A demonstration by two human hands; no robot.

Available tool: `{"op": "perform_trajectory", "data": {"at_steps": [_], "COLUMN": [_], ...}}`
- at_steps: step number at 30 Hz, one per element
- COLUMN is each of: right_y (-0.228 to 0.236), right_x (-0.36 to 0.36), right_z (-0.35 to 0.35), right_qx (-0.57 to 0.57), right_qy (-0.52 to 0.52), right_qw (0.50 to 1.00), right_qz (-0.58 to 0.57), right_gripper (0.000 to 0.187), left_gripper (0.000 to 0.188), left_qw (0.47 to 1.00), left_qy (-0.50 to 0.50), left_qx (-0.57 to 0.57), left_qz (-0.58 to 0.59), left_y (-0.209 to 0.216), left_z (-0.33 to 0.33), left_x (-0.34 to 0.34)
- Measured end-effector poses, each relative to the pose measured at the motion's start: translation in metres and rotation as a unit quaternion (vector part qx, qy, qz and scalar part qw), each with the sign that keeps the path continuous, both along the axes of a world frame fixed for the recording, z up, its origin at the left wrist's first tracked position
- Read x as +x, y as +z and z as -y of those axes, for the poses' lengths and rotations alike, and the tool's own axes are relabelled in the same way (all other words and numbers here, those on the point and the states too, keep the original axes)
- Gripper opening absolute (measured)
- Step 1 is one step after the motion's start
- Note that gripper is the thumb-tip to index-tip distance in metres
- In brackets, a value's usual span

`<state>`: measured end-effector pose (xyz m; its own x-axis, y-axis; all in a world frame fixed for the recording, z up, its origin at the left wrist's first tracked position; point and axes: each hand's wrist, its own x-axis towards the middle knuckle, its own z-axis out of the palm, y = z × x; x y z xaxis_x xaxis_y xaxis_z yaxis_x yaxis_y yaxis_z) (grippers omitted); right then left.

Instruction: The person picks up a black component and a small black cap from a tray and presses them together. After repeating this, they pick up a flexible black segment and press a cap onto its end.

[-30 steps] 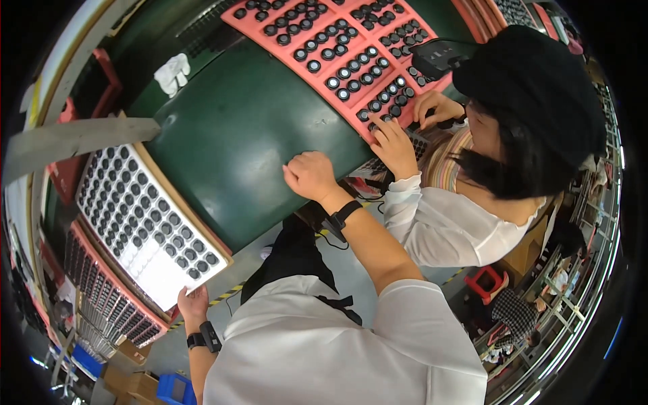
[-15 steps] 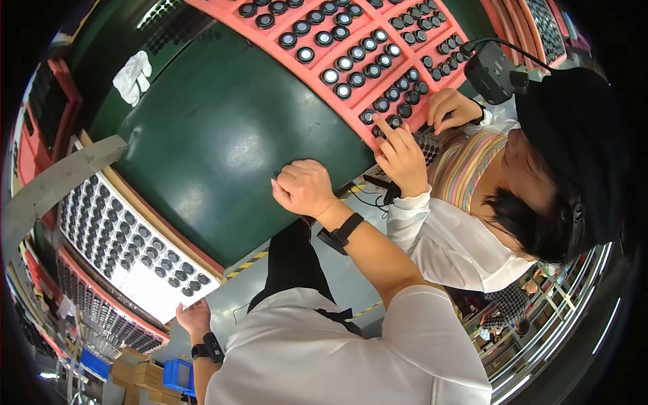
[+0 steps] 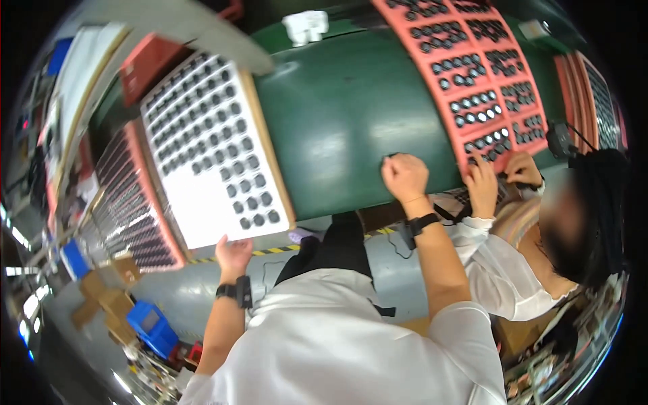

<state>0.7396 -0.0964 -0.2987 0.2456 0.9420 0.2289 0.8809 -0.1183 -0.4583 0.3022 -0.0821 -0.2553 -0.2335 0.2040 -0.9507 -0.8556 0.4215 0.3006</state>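
Note:
My left hand [image 3: 234, 255] is at the near edge of a white board [image 3: 196, 209] set with rows of round black pieces [image 3: 241, 126]. Its thumb and fingers look apart and loosely bent, partly hidden at the edge. Over the near right part of the green tabletop [image 3: 337, 121], my right hand [image 3: 406, 179] is closed in a fist. A small dark piece [image 3: 389, 157] shows at its fingertips, too small to name. To its right lies a pink compartment tray [image 3: 442, 101] holding groups of round black parts, some with pale tops.
A co-worker's hands [image 3: 482, 185] are at the pink tray's near end. White gloves [image 3: 306, 27] lie at the far edge. A grey metal arm [image 3: 196, 30] reaches over the board's far end. Left of the board stands another pink-edged tray [image 3: 158, 209]; a blue bin [image 3: 152, 327] is on the floor.
The view has turned left, so table, trays and hands sit farther right in the picture. A dark piece now shows at my right fingertips. My left hand remains by the white board's near edge.

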Motion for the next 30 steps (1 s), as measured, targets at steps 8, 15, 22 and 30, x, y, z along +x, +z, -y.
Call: {"op": "perform_trajectory", "data": {"at_steps": [8,15,22,30], "right_y": [0.022,-0.015,0.019,0.042], "right_x": [-0.037,-0.175,-0.212,-0.192], "right_z": [-0.021,-0.041,-0.043,-0.046], "right_qx": [-0.075,-0.158,-0.262,-0.375], "right_qy": [0.007,0.161,0.066,0.049], "right_qw": [0.991,0.872,0.775,0.713], "right_qz": [-0.111,-0.435,-0.571,-0.591], "right_gripper": [0.017,0.033,0.05,0.049], "left_gripper": [0.022,0.022,0.027,0.032], "left_qw": [0.995,0.985,0.976,0.973], "left_qy": [0.055,0.097,0.103,0.067], "left_qx": [0.03,0.101,0.166,0.216], "left_qz": [0.08,0.1,0.092,0.051], "left_y": [-0.024,0.012,0.013,-0.028], "left_z": [0.0,0.004,0.025,0.023], "left_x": [-0.032,-0.003,0.0,0.005]}}
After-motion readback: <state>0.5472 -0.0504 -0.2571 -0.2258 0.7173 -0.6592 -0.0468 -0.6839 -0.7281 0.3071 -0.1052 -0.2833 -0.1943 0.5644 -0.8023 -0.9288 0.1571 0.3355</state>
